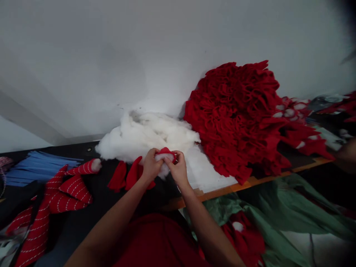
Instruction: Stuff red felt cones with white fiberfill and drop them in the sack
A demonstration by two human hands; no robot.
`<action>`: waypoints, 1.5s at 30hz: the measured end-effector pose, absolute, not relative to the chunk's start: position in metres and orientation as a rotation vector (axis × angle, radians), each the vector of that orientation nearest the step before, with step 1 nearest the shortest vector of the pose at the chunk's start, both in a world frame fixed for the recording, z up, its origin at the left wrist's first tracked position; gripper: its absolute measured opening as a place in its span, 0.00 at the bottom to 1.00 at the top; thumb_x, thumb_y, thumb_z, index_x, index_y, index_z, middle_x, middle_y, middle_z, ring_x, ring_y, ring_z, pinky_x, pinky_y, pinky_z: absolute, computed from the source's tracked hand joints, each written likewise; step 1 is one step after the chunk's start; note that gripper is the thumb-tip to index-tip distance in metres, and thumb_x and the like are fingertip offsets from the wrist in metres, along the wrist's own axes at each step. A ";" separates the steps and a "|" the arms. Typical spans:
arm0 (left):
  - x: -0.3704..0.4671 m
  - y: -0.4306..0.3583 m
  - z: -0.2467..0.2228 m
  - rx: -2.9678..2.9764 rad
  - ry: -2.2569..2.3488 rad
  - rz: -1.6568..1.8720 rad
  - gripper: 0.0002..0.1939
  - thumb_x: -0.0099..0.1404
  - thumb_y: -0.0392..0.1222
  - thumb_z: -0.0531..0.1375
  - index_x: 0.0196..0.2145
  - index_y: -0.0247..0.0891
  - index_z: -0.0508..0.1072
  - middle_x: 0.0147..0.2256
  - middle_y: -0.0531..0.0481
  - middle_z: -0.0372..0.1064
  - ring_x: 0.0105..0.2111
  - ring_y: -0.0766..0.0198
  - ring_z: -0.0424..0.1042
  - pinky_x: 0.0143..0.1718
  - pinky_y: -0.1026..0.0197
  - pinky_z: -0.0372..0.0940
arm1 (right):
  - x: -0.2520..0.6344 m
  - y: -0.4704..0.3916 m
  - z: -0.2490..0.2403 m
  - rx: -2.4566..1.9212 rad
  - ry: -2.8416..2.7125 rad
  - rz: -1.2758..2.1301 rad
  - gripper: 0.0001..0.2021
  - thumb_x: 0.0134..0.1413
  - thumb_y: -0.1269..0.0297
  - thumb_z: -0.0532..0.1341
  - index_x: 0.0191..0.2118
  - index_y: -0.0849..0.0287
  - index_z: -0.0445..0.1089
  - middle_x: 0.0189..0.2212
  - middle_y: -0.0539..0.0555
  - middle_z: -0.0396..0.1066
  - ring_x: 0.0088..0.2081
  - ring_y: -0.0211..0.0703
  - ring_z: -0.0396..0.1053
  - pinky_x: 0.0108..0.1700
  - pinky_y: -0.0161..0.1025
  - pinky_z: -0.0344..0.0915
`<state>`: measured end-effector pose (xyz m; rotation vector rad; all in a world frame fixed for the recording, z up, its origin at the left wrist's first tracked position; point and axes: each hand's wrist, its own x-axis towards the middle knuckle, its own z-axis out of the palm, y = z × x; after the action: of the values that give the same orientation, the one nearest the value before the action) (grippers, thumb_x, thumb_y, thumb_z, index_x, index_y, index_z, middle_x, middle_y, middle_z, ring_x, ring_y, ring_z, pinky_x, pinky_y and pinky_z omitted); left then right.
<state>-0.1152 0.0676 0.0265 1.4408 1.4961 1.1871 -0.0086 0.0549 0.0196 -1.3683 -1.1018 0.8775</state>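
Between my two hands is a small red fabric piece (166, 150) with white stuffing (164, 170) at its opening. My left hand (151, 163) grips its left side, fingers closed. My right hand (178, 167) pinches the right edge, with the thumb at the white stuffing. Just behind the hands lies a heap of white fiber stuffing (150, 131). To the left of my left hand rest a few small red fabric pieces (118, 177), one partly hidden by that hand.
A tall pile of red fabric pieces (233, 115) stands at the right against the wall. Striped red fabric shapes (73, 194) and blue strips (39, 167) lie at the left. A green cloth sack (289, 200) with red pieces hangs below the table's orange edge (222, 191).
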 end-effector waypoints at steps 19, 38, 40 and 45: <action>-0.127 0.065 0.041 1.376 1.572 1.228 0.03 0.52 0.34 0.52 0.28 0.38 0.61 0.22 0.57 0.56 0.20 0.71 0.60 0.21 0.67 0.57 | -0.005 0.052 0.014 -1.410 -0.943 0.829 0.08 0.44 0.63 0.56 0.32 0.59 0.62 0.23 0.46 0.60 0.23 0.34 0.56 0.25 0.32 0.56; -0.124 0.063 0.033 1.065 1.320 1.176 0.11 0.43 0.31 0.53 0.27 0.38 0.59 0.22 0.60 0.55 0.18 0.74 0.54 0.19 0.69 0.51 | 0.008 0.052 0.011 -1.307 -1.287 0.930 0.26 0.33 0.63 0.66 0.44 0.57 0.59 0.44 0.55 0.60 0.44 0.44 0.61 0.41 0.40 0.64; -0.121 0.063 0.036 1.111 1.303 1.188 0.11 0.42 0.29 0.53 0.27 0.38 0.59 0.23 0.59 0.55 0.20 0.73 0.55 0.20 0.69 0.52 | 0.005 0.051 0.012 -1.337 -1.360 0.818 0.27 0.33 0.67 0.64 0.46 0.57 0.60 0.45 0.55 0.61 0.46 0.46 0.60 0.48 0.43 0.60; -0.113 0.058 0.040 1.136 1.204 1.261 0.10 0.47 0.31 0.54 0.30 0.38 0.61 0.26 0.58 0.56 0.23 0.73 0.58 0.24 0.69 0.55 | -0.003 0.050 0.009 -1.561 -1.190 0.764 0.17 0.36 0.71 0.56 0.39 0.59 0.61 0.33 0.51 0.66 0.36 0.44 0.64 0.41 0.41 0.62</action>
<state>-0.1129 0.0577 0.0399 1.1356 1.2039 1.2612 -0.0026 0.0504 0.0094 -1.5610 -1.1898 0.7642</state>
